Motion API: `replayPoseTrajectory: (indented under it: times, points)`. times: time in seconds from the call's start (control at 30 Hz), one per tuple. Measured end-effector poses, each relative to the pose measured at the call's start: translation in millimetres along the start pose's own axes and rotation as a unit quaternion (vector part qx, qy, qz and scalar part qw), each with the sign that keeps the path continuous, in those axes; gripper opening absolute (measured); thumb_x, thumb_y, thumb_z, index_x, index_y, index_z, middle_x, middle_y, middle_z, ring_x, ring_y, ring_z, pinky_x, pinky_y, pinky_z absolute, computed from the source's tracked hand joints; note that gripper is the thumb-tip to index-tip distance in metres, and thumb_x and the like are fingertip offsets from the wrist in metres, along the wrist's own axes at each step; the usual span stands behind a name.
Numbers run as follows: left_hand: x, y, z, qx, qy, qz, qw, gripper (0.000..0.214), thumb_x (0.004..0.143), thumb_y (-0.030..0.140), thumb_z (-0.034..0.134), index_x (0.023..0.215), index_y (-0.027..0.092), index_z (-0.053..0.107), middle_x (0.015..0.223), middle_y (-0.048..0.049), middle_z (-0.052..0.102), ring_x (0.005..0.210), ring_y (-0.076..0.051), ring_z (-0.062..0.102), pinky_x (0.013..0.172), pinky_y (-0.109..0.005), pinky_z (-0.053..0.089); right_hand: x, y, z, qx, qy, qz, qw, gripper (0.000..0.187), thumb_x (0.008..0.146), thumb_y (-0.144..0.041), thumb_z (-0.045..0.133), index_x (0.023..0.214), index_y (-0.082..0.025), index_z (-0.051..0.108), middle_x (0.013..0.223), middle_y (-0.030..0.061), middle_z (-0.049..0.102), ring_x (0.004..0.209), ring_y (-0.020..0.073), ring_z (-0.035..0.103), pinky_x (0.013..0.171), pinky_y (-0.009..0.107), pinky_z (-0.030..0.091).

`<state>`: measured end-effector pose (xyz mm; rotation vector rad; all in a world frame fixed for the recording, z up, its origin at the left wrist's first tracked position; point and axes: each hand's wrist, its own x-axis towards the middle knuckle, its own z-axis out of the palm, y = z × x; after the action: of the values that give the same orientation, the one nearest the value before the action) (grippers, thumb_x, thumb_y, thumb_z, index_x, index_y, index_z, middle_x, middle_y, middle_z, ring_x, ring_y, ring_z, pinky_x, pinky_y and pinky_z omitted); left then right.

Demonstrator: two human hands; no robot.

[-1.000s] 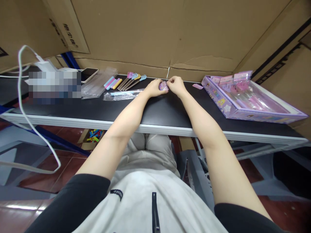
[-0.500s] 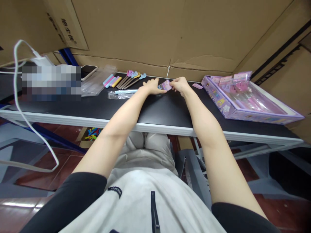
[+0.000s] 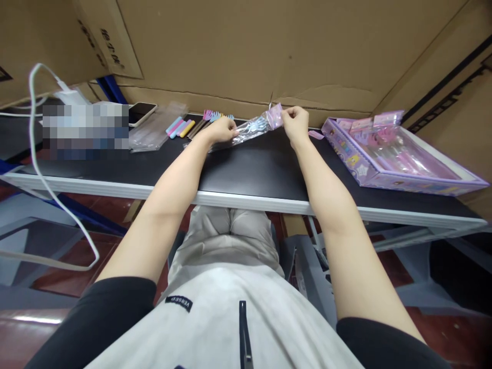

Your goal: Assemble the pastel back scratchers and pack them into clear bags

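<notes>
A long clear plastic packet [image 3: 251, 127] with a pink header card at its right end is stretched between my two hands above the black table [image 3: 253, 169]. My right hand [image 3: 295, 122] pinches the pink header end, raised off the table. My left hand [image 3: 222, 130] is closed on the packet's lower left part, near the tabletop. Behind my left hand lie several small forks with coloured heads [image 3: 210, 119] and a few pastel caps [image 3: 180, 127].
A purple display box [image 3: 388, 154] of packed items sits at the right. A small pink card [image 3: 315, 135] lies beside it. Clear sleeves [image 3: 154, 134], a phone [image 3: 141, 113] and a white charger cable [image 3: 38, 154] are at the left. Cardboard boxes [image 3: 269, 46] wall the back.
Both hands were together on the pink card at the table. Now the right hand has lifted the header end up and the left has slid leftward along the packet, stretching it out.
</notes>
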<state>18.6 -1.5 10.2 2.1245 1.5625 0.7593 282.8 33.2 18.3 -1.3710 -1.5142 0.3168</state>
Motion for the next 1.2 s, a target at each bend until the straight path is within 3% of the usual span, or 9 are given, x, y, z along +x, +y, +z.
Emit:
replayPoseTrajectory:
  times: [0.1, 0.17, 0.23, 0.33, 0.5, 0.67, 0.87, 1.0, 1.2]
  points:
    - [6, -1, 3.9, -0.145, 0.129, -0.017, 0.981, 0.011, 0.093, 0.028, 0.072, 0.086, 0.020, 0.068, 0.082, -0.0049, 0.071, 0.102, -0.027, 0.073, 0.098, -0.041, 0.056, -1, -8, 0, 0.050, 0.013, -0.006, 0.999, 0.015, 0.112, -0.023, 0.063, 0.098, -0.022, 0.059, 0.116, 0.0072, 0.074, 0.105, 0.0151, 0.063, 0.111, 0.037, 0.055]
    - [11, 0, 2.9, -0.265, 0.194, -0.055, 0.943, 0.014, 0.100, 0.031, 0.068, 0.090, 0.022, 0.064, 0.084, -0.0033, 0.070, 0.097, -0.024, 0.073, 0.095, -0.041, 0.058, -3, -10, 4, 0.065, -0.021, -0.014, 0.998, 0.011, 0.112, -0.024, 0.066, 0.104, -0.021, 0.060, 0.119, 0.0067, 0.073, 0.104, 0.0142, 0.063, 0.111, 0.036, 0.055]
    - [16, -1, -0.2, -0.363, 0.214, -0.083, 0.903, 0.019, 0.105, 0.041, 0.069, 0.096, 0.025, 0.063, 0.086, -0.0010, 0.071, 0.103, -0.023, 0.072, 0.095, -0.040, 0.059, -7, -8, 12, 0.064, -0.080, -0.046, 0.994, 0.017, 0.108, -0.032, 0.074, 0.109, -0.021, 0.061, 0.118, 0.0069, 0.074, 0.107, 0.0171, 0.067, 0.111, 0.039, 0.057]
    - [21, -4, -3.9, -0.454, 0.219, -0.122, 0.855, 0.034, 0.098, 0.059, 0.081, 0.112, 0.031, 0.068, 0.089, -0.0004, 0.076, 0.122, -0.026, 0.072, 0.099, -0.039, 0.060, -14, -2, 28, 0.060, -0.169, -0.114, 0.977, 0.046, 0.095, -0.058, 0.088, 0.114, -0.024, 0.064, 0.117, 0.0076, 0.075, 0.115, 0.0257, 0.072, 0.110, 0.046, 0.060]
    - [22, -3, -0.7, -0.589, 0.257, -0.179, 0.745, 0.029, 0.101, 0.030, 0.077, 0.128, 0.030, 0.067, 0.087, -0.0030, 0.079, 0.109, -0.024, 0.082, 0.091, -0.033, 0.066, -26, 4, 42, 0.028, -0.251, -0.128, 0.959, 0.074, 0.078, -0.080, 0.093, 0.116, -0.024, 0.063, 0.119, 0.0108, 0.075, 0.116, 0.0321, 0.073, 0.109, 0.056, 0.062]
    - [18, 1, -1.6, -0.637, 0.285, -0.200, 0.687, 0.031, 0.101, 0.014, 0.068, 0.128, 0.029, 0.066, 0.074, 0.0011, 0.071, 0.093, -0.021, 0.083, 0.083, -0.027, 0.068, -36, -9, 34, 0.044, -0.266, -0.121, 0.956, 0.075, 0.073, -0.085, 0.094, 0.106, -0.026, 0.062, 0.105, 0.0082, 0.072, 0.110, 0.0323, 0.074, 0.099, 0.053, 0.066]
    - [17, 5, 1.5, -0.651, 0.302, -0.201, 0.667, 0.021, 0.101, 0.011, 0.062, 0.114, 0.028, 0.065, 0.073, 0.0003, 0.068, 0.102, -0.022, 0.085, 0.088, -0.026, 0.069, -44, -31, 24, 0.021, -0.276, -0.116, 0.954, 0.050, 0.078, -0.063, 0.095, 0.086, -0.023, 0.066, 0.087, 0.0063, 0.070, 0.097, 0.0284, 0.070, 0.098, 0.051, 0.064]
    - [17, 6, 6.2, -0.650, 0.302, -0.193, 0.670, 0.020, 0.095, 0.014, 0.071, 0.105, 0.030, 0.064, 0.077, -0.0003, 0.073, 0.107, -0.023, 0.085, 0.095, -0.029, 0.069, -46, -33, 23, 0.006, -0.261, -0.117, 0.958, 0.035, 0.081, -0.046, 0.093, 0.084, -0.022, 0.067, 0.086, 0.0053, 0.067, 0.098, 0.0275, 0.068, 0.099, 0.049, 0.062]
    - [21, -3, 10.1, -0.626, 0.268, -0.199, 0.705, 0.027, 0.089, 0.022, 0.081, 0.107, 0.031, 0.062, 0.081, 0.0010, 0.075, 0.106, -0.025, 0.085, 0.096, -0.033, 0.069, -40, -21, 25, -0.025, -0.244, -0.136, 0.960, 0.035, 0.088, -0.052, 0.088, 0.100, -0.021, 0.075, 0.106, 0.0111, 0.075, 0.109, 0.0323, 0.071, 0.111, 0.056, 0.059]
